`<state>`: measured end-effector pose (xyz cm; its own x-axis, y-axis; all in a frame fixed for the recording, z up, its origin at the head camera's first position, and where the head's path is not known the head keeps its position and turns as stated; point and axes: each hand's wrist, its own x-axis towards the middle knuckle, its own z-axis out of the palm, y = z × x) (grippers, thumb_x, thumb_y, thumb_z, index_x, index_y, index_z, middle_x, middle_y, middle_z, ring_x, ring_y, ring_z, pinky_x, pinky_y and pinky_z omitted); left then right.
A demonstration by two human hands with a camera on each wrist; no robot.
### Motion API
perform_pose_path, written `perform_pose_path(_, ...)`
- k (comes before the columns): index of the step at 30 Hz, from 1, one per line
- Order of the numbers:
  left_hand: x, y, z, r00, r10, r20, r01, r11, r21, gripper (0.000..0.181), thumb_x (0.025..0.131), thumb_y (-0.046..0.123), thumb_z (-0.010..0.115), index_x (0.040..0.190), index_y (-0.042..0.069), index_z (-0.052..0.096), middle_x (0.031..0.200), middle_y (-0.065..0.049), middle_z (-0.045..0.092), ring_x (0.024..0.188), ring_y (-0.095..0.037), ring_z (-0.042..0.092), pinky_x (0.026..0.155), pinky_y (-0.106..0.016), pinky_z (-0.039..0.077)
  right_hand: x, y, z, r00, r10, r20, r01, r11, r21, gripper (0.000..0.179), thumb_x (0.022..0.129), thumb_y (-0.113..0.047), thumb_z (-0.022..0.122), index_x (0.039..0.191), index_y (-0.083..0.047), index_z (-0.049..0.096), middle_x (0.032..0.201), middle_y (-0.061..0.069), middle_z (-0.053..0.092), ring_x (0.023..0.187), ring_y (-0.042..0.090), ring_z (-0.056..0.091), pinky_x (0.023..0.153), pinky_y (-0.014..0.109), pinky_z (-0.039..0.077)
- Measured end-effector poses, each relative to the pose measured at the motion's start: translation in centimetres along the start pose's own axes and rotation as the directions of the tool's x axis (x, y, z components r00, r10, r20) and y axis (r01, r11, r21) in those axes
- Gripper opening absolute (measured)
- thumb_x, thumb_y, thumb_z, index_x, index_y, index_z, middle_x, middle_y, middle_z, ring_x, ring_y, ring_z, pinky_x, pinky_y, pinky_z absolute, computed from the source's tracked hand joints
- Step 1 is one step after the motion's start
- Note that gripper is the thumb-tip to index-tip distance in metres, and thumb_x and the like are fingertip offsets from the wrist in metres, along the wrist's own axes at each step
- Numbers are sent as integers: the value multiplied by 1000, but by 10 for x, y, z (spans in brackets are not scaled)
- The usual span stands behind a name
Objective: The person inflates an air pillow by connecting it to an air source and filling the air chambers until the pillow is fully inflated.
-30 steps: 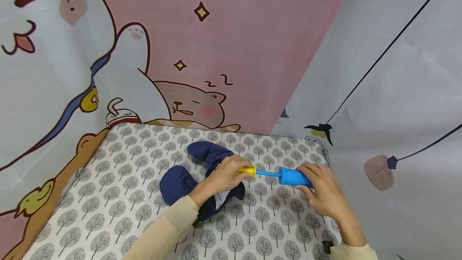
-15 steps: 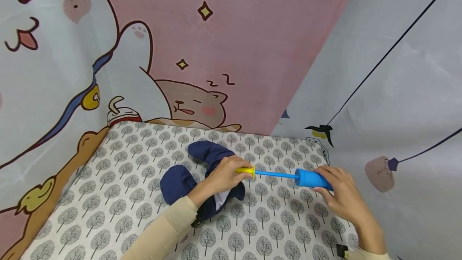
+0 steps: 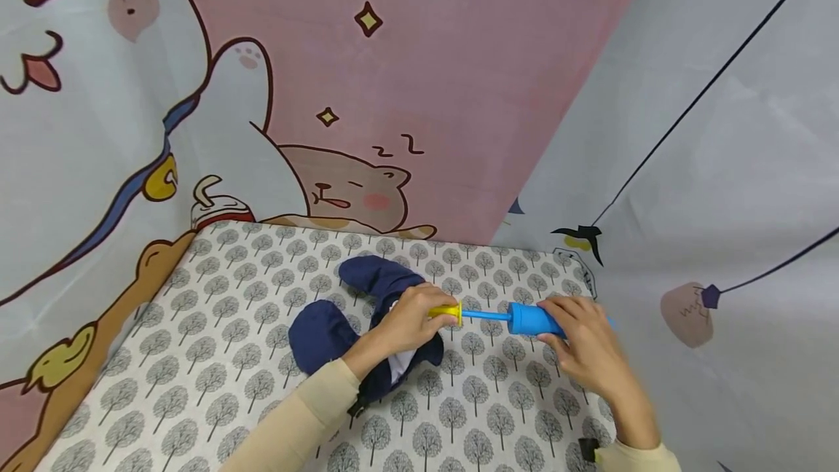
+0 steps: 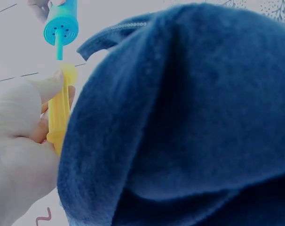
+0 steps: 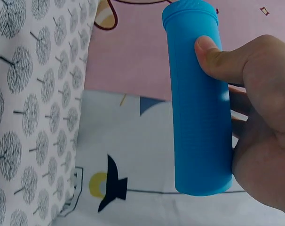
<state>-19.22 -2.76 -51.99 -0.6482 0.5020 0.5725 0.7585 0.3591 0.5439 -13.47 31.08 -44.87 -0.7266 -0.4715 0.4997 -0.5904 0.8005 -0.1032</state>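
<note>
A blue hand pump [image 3: 527,319] with a yellow handle [image 4: 60,106] is held level between the two hands, above the table. My left hand [image 3: 413,317] grips the yellow handle, thumb along one side of it. My right hand [image 3: 583,337] wraps round the blue barrel [image 5: 199,103], as the right wrist view also shows. A short length of blue rod [image 3: 486,315] shows between handle and barrel. Just under and behind the left hand lies a navy blue cloth item [image 3: 323,337] with a white patch; it fills much of the left wrist view, and its kind is unclear.
The table [image 3: 223,384] wears a white cloth printed with grey trees. Fabric walls with cartoon animals stand behind and at the left, and a pale wall [image 3: 734,166] rises at the right. A small black object [image 3: 588,449] sits at the right wrist.
The right hand drew the barrel out to the right, lengthening the visible rod, then pushed it back left. The left hand has stayed on the handle, nearly still.
</note>
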Motion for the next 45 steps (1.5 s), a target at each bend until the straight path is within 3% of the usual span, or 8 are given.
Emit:
perform_pose_path(5,0,-6,5,998,-63,18,64,998,-26,27,103,24,85,125,9,86,115,-6,87,102,-22,78,89,-32,62,7,-9,8,1000,-23,1,23,999,-25,57,79,-8,101,130,2,78,127,22,79,117,44,69,96,65,48)
perform_pose_path(12,1,-9,12,998,-67,8,67,998,-18,25,102,24,86,123,11,86,115,-3,87,104,-21,78,92,-34,63,15,-23,19,999,-32,-15,32,999,-10,58,77,-6,101,130,1,79,129,20,80,117,43,69,96,64,50)
perform_pose_path(21,2,-8,17,999,-36,-5,36,999,7,22,101,23,87,121,13,86,111,-1,86,97,-17,75,86,-31,60,23,-35,31,998,-63,-10,62,997,-40,55,78,-8,102,127,1,78,125,18,79,116,41,69,99,63,52)
perform_pose_path(28,4,4,10,999,-23,34,22,1000,7,25,102,19,85,125,8,84,112,-7,85,96,-21,74,84,-30,59,24,-38,35,998,-58,26,59,998,-32,57,78,-13,104,127,1,79,126,17,79,117,40,69,93,59,52)
perform_pose_path(35,6,22,-4,987,-85,139,80,996,42,27,103,17,84,128,7,84,118,-8,86,101,-21,78,86,-27,62,13,-24,26,995,-50,88,48,999,24,60,83,-27,101,132,-2,79,129,15,81,116,37,73,99,65,59)
perform_pose_path(39,7,22,-6,983,-107,149,101,994,49,26,104,20,84,127,9,84,116,-6,86,102,-19,78,88,-27,63,3,-7,17,996,-65,61,63,997,39,57,96,-47,87,132,-2,79,129,17,81,115,39,74,97,64,61)
perform_pose_path(42,7,22,-7,983,-113,142,107,993,47,25,103,21,84,127,10,85,116,-5,86,102,-18,77,90,-28,62,-5,5,12,997,-59,45,57,997,45,56,96,-44,88,132,-2,79,129,16,81,115,40,74,96,66,60)
perform_pose_path(45,7,21,-8,985,-108,131,103,994,47,25,103,20,84,125,10,85,115,-4,86,103,-18,77,91,-28,63,-12,14,8,999,-21,44,19,998,54,58,83,-23,99,133,-2,78,130,17,80,117,40,72,98,67,56)
